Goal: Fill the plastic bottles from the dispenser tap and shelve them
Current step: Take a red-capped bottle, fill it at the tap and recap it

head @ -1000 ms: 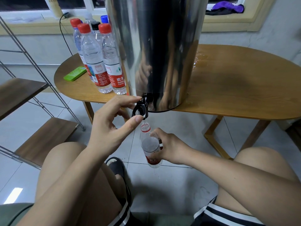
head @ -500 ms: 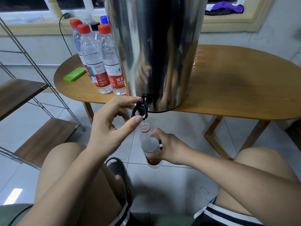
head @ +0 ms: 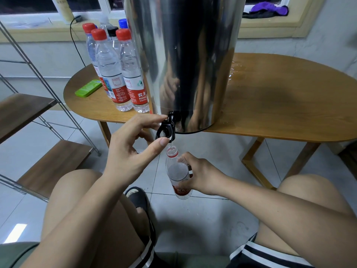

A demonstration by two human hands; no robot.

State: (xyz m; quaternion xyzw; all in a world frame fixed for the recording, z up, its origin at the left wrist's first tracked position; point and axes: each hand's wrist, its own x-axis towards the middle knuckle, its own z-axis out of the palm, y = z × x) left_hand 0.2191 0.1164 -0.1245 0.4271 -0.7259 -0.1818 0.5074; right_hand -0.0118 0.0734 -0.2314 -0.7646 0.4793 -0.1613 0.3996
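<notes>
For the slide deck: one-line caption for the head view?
Left hand pinches the dispenser tap while right hand holds an uncapped plastic bottle under it; capped bottles stand on the table.

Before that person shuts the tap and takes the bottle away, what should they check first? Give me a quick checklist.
1. Mouth of the bottle right under the tap: ok.
2. The right hand grips the bottle round its middle: ok.
3. The left hand pinches the tap, ready to shut it: ok.
4. Bottle full enough: cannot tell, the level is unclear.
5. Cap for this bottle within reach: cannot tell, none in view.
6. The table dry: not ok, water lies beside the dispenser.
</notes>
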